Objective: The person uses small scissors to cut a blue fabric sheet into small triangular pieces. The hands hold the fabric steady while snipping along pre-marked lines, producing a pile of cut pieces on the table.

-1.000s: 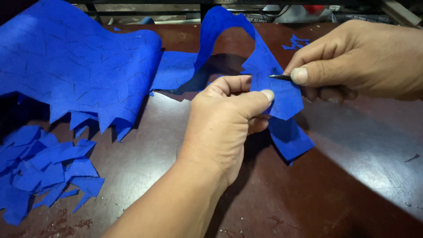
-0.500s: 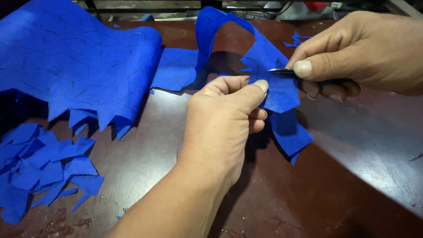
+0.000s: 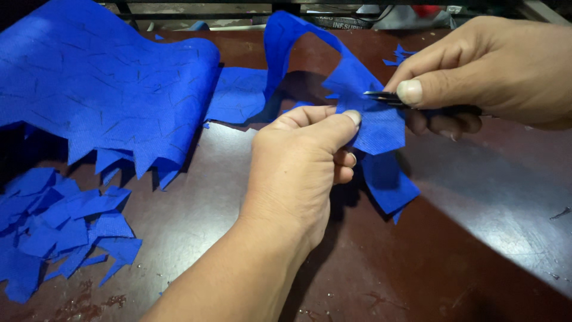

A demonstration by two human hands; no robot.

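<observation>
Dark reddish-brown table point(image 3: 488, 238) with glossy light reflection.

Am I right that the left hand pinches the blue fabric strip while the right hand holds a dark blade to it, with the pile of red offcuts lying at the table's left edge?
Not quite. The head view shows the pile of offcuts is blue, not red. The rest holds: the left hand pinches the blue fabric strip, the right hand holds a dark blade to it, and the pile lies at the left edge of the table.

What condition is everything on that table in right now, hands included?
Left hand: shut, pinching the blue strip.
Right hand: shut on a thin dark tool.
Blue strip: lifted, arched, end hanging.
Blue sheet: draped, jagged cut edge.
Blue scraps: loose pile.
Table: dark, scuffed.
</observation>
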